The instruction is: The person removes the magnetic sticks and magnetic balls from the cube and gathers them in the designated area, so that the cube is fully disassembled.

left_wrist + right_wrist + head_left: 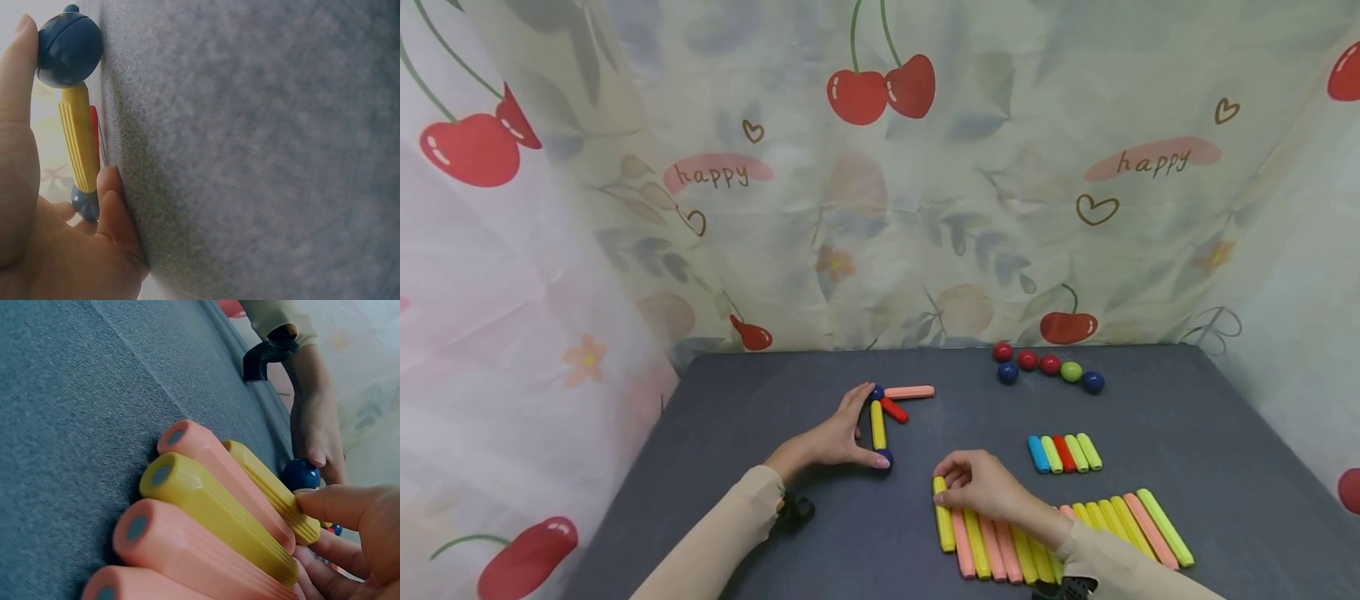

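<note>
My left hand (831,437) spans a small frame of magnetic building sticks, its thumb on the near blue ball (70,50) and its fingertips at the far blue ball (877,392). Between these balls runs a yellow stick (878,425). A pink stick (910,392) and a short red stick (894,409) fan out from the far ball. My right hand (981,483) pinches the far end of another yellow stick (944,525) between thumb and fingers. This stick is the leftmost of a row, beside a pink stick (212,469) with a grey end.
The row continues rightward past my right forearm, ending at a lime stick (1165,527). Behind it lie several short sticks (1063,454) side by side. Red, blue and green balls (1049,364) sit near the back edge of the dark table (737,392), against a printed curtain (880,208).
</note>
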Available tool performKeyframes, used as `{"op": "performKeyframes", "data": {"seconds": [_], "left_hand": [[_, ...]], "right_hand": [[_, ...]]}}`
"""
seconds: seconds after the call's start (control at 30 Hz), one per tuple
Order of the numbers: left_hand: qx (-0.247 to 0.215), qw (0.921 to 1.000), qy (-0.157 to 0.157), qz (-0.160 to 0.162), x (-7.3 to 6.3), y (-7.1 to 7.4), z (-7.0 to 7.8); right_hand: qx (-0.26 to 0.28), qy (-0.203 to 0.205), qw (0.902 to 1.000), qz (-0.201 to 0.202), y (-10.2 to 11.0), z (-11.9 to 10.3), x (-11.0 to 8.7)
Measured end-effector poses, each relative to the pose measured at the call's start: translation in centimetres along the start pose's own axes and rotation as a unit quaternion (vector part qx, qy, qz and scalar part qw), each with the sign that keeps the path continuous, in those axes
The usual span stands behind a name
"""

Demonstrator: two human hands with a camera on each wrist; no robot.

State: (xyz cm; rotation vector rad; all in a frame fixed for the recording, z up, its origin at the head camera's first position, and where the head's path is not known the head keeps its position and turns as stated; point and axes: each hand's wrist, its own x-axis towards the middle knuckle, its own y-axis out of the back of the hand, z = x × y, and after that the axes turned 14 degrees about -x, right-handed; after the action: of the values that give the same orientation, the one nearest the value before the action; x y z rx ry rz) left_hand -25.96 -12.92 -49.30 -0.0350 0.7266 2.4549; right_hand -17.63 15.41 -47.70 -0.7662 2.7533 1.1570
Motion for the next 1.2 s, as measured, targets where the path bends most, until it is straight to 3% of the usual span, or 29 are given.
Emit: {"op": "performKeyframes", "data": {"seconds": [0.2, 0.67, 1.2], "left_hand": [[0.002, 1.0000, 0.008, -0.001, -0.12, 0.01, 0.21], [-0.002, 1.0000, 0.006, -0.003, -0.12, -0.02, 0.42], [-0.001, 1.0000, 0.007, -0.002, -0.07, 0.03, 0.32]], "right_hand": [[0.004, -0.009, 0.9999, -0.010, -0.05, 0.00, -0.41], [0.003, 0.032, 0.9991, -0.029, -0.16, 0.61, -0.85], [-0.018, 0.051, 0.9977, -0.042, -0.01, 0.84, -0.84]]}}
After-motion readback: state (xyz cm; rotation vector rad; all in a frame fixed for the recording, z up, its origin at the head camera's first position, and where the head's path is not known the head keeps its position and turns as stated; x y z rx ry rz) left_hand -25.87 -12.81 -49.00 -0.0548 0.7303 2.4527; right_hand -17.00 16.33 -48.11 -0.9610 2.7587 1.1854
